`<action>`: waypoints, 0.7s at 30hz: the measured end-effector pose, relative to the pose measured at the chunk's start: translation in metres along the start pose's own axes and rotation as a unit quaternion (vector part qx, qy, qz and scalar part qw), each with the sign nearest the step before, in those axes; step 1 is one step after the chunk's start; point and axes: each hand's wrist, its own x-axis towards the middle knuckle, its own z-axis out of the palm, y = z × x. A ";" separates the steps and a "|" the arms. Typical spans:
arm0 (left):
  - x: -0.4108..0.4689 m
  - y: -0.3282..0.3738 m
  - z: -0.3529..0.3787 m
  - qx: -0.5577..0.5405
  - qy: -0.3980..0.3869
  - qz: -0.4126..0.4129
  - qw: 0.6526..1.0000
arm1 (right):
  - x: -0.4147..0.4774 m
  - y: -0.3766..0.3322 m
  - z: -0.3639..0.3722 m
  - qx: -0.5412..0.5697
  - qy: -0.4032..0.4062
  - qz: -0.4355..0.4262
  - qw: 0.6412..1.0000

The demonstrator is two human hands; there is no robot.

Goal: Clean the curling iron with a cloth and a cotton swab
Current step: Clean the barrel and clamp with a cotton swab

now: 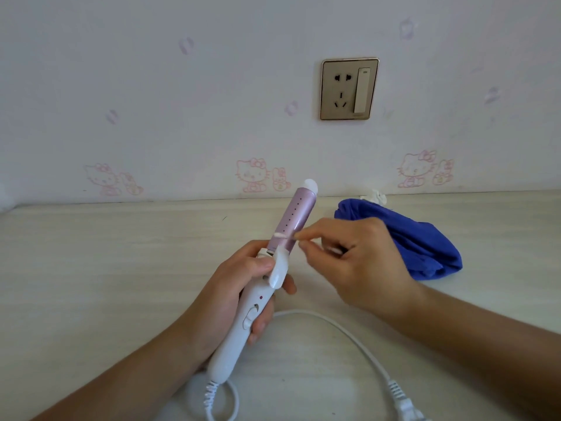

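The left hand (pixel 239 287) wraps its fingers around the white handle of the curling iron (pixel 273 268) and holds it up over the table (pixel 91 268), with the pink barrel pointing up and away toward the wall. The thumb rests by the white clamp lever. The right hand (pixel 361 262) pinches a cotton swab (pixel 285 237) between its thumb and finger, and the fluffy tip touches the pink barrel near the bottom. The iron looks light and hard, and the shiny barrel is likely slippery, so the handle is the best place to hold it. The swab is thin and bendy, so it probably needs a soft push and a grip close to its tip. The blue cloth (pixel 419 244) lies crumpled on the table just behind the right hand. The white cord (pixel 358 338) curls on the table, and its plug (pixel 403 405) is not in the wall socket (pixel 349 89).
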 end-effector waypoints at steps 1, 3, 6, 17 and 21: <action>-0.002 0.000 0.001 0.001 -0.005 0.010 1.000 | 0.006 0.004 -0.004 -0.009 0.015 0.010 1.000; -0.005 -0.001 0.003 0.011 -0.016 0.026 0.999 | 0.018 0.013 -0.014 -0.026 0.058 0.032 0.997; -0.008 -0.001 0.004 0.018 -0.017 0.036 0.999 | 0.013 0.012 -0.012 -0.023 0.062 0.032 0.997; -0.008 0.000 0.005 0.017 -0.004 0.039 0.999 | 0.009 0.012 -0.008 -0.007 0.053 0.036 0.998; -0.008 0.001 0.004 0.008 -0.001 0.035 0.999 | 0.007 0.004 -0.007 -0.009 0.016 0.015 1.000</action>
